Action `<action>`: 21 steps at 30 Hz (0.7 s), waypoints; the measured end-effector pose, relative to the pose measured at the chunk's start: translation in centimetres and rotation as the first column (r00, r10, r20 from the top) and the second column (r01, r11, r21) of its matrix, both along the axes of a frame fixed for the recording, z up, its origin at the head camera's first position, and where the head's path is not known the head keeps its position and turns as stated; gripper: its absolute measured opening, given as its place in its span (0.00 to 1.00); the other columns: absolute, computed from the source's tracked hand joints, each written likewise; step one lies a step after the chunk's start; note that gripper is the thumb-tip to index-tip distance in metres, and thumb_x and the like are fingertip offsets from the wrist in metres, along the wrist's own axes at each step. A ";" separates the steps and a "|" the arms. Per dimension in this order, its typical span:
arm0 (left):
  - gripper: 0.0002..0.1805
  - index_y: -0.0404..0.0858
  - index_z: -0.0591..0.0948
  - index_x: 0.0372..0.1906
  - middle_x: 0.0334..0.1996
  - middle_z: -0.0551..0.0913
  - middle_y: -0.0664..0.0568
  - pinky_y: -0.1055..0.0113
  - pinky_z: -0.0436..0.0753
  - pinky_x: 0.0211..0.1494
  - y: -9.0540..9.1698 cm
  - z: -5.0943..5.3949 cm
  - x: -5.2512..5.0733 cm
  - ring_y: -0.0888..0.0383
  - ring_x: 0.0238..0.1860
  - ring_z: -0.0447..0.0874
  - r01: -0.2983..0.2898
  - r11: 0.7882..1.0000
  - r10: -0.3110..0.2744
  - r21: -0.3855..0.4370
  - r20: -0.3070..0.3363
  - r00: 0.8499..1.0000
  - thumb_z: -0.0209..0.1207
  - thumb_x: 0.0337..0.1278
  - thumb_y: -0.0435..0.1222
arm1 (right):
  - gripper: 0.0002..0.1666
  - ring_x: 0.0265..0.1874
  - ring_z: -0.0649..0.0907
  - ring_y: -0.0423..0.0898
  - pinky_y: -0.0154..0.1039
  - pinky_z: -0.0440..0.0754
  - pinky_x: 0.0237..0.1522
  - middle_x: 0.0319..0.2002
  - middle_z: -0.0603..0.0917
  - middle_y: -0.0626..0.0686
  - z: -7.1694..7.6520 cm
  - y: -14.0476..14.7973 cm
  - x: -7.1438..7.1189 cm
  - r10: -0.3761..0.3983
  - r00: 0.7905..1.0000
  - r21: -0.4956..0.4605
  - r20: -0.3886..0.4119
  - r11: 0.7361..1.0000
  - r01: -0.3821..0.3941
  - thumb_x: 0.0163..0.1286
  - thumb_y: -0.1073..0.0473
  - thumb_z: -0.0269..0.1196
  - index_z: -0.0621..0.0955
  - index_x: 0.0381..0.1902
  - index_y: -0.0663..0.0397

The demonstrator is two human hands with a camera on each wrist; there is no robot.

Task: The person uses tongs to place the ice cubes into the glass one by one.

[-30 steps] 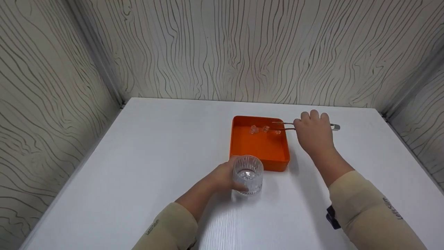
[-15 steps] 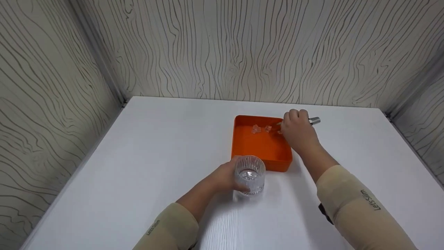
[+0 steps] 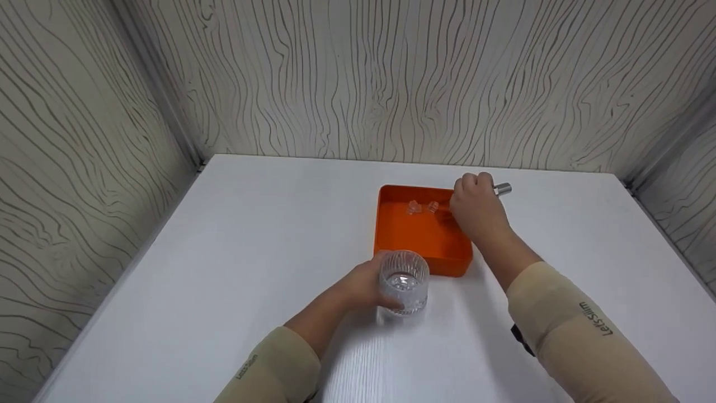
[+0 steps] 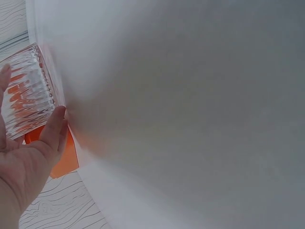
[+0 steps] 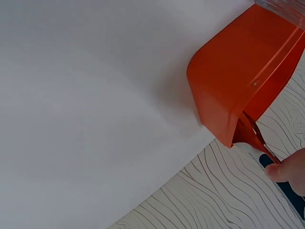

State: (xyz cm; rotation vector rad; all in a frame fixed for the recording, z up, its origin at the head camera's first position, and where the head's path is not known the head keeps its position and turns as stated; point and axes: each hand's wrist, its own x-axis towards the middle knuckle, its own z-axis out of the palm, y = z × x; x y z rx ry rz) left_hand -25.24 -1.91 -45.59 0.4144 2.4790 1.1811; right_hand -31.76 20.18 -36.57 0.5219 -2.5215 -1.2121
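Remotely I log: tray (image 3: 417,234) orange; glass (image 3: 411,285), its 7 o'clock, clear, ribbed; table (image 3: 268,235) white; wall (image 3: 358,84), 12 o'clock, cream, dark wavy lines.

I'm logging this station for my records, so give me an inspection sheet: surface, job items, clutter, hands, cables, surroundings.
Surface: white table, shadowed near both arms.
Job items: glass, upright, just in front of the orange tray; clear pieces inside, toward its far side; tongs at its right.
Clutter: nothing seen.
Hands: left hand holds the glass; right hand grips the tongs, tips hard to make out.
Cables: nothing seen.
Surroundings: patterned walls left, behind and right.
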 end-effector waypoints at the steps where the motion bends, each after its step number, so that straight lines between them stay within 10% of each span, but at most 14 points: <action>1: 0.49 0.58 0.61 0.60 0.52 0.73 0.63 0.56 0.71 0.60 0.0 0.0 0.0 0.59 0.56 0.70 -0.001 1.000 0.001 -0.001 -0.001 1.000 0.76 0.26 0.43 | 0.09 0.28 0.69 0.54 0.47 0.73 0.35 0.21 0.68 0.60 0.1 -0.2 -0.1 0.004 1.000 0.019 0.007 1.000 -0.004 0.54 0.63 0.66 0.78 0.27 0.65; 21: 0.47 0.63 0.62 0.57 0.50 0.73 0.68 0.56 0.69 0.61 0.0 0.1 -0.2 0.61 0.55 0.70 -0.024 1.000 0.023 0.016 0.039 0.999 0.76 0.25 0.43 | 0.09 0.30 0.71 0.56 0.51 0.74 0.42 0.22 0.73 0.60 1.8 -0.6 -2.7 -0.079 0.989 0.063 0.121 0.995 0.072 0.55 0.61 0.66 0.81 0.31 0.62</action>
